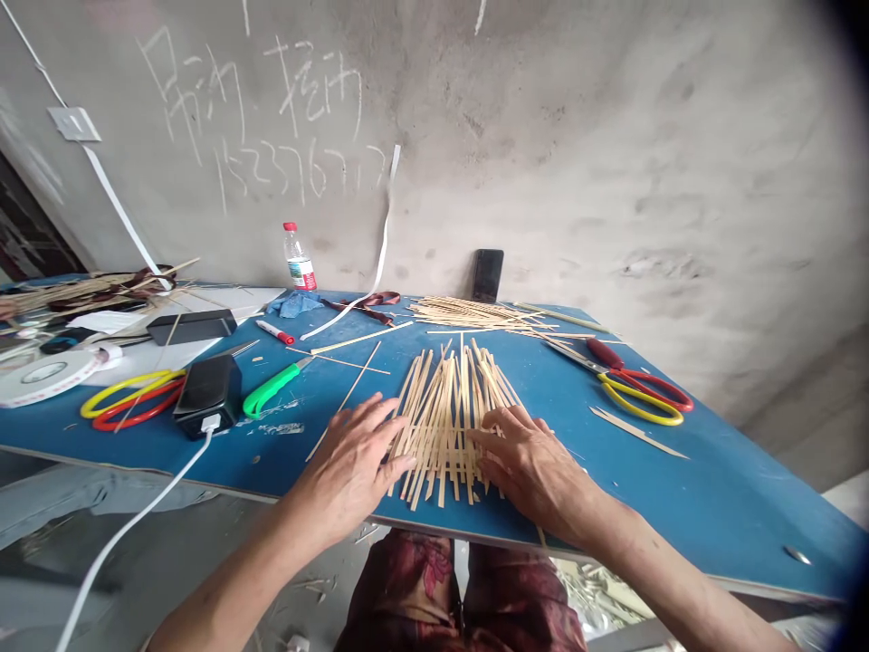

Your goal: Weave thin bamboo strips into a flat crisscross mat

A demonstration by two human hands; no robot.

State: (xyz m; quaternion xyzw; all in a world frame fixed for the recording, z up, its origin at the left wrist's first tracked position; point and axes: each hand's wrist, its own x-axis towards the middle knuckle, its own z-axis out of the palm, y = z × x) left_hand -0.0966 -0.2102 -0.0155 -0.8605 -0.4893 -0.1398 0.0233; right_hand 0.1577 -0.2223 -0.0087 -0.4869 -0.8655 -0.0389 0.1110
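Observation:
A fan-shaped, partly woven mat of pale bamboo strips (446, 407) lies on the blue table near its front edge. Its long strips spread loosely, with a few thin cross strips running through the lower half. At the left side of the weave, my left hand (357, 453) rests with fingers and thumb apart, the tips touching the outer strips. My right hand (526, 453) bends over the right side, its fingers curled onto the strips and its thumb near the lower cross strips. Its palm side is hidden.
Loose bamboo strips (468, 313) lie behind the weave. Scissors (642, 398) are at right; more scissors (132, 398), a black charger box (207, 394) with a white cable and a green-handled knife (275, 389) are at left. A phone (487, 274) and bottle (299, 258) stand by the wall.

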